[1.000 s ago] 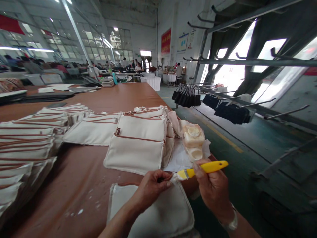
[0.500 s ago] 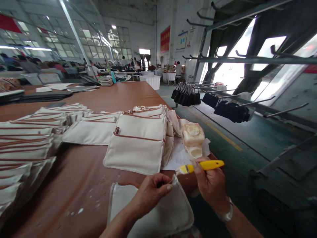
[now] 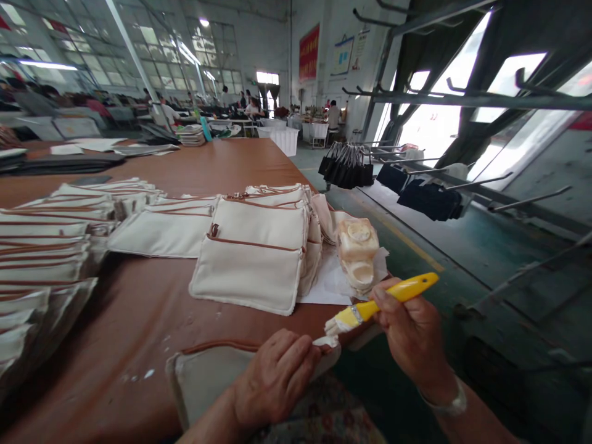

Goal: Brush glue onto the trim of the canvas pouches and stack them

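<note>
My right hand (image 3: 407, 327) is closed round the yellow handle of a paintbrush (image 3: 379, 303). White paste coats its bristles, which sit just above the corner of a cream fabric pouch (image 3: 217, 376); whether they touch is hard to tell. My left hand (image 3: 282, 373) grips that pouch near the corner, its fingers curled over the edge, and white paste shows beside the fingertips. Brown trim runs along the pouch's upper edge. Beyond my right hand stands a paste-smeared container (image 3: 357, 246) on white paper (image 3: 324, 287).
Stacked cream pouches (image 3: 250, 265) lie ahead, with more piles (image 3: 50, 246) at the left on the brown table (image 3: 240, 160). A metal rack (image 3: 462, 102) with hanging black bags (image 3: 346, 166) stands to the right. People work at tables in the background.
The pouch's corner has dropped and folded toward me, and my left hand has turned over it. My right hand has moved slightly right and down, the brush tilting more steeply.
</note>
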A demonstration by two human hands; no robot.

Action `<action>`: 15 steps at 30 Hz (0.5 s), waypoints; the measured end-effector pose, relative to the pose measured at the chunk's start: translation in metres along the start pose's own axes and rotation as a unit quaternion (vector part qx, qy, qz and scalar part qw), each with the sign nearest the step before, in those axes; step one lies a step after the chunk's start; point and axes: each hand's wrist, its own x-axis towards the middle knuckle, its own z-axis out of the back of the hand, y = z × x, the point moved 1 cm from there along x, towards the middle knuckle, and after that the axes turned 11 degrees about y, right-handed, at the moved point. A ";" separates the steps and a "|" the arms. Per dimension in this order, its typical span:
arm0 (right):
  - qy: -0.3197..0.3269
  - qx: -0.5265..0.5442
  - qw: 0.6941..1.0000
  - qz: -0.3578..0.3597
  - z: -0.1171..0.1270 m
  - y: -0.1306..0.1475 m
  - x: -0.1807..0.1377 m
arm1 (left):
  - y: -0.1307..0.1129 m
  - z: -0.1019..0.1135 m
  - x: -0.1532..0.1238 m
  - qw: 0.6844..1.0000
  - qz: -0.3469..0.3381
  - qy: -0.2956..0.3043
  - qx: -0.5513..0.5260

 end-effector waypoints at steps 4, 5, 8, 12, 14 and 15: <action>0.097 -0.056 0.993 0.033 -0.002 0.017 -0.009 | 0.000 0.000 -0.003 1.000 -0.004 -0.001 0.009; 0.102 -0.067 0.992 0.037 0.000 0.020 -0.011 | 0.000 -0.001 -0.004 1.000 -0.006 -0.003 0.007; 0.057 -0.088 0.993 0.054 0.006 0.021 -0.012 | 0.000 -0.001 -0.006 1.000 -0.013 -0.002 -0.007; 0.046 -0.091 0.993 0.060 0.001 0.022 -0.010 | 0.000 0.001 -0.006 1.000 -0.008 0.014 -0.005; 0.100 -0.103 0.988 0.059 -0.002 0.023 -0.010 | 0.000 0.002 -0.006 1.000 -0.004 0.012 0.000; 0.113 -0.113 0.985 0.065 -0.003 0.024 -0.010 | 0.000 0.002 -0.006 1.000 -0.002 0.007 0.000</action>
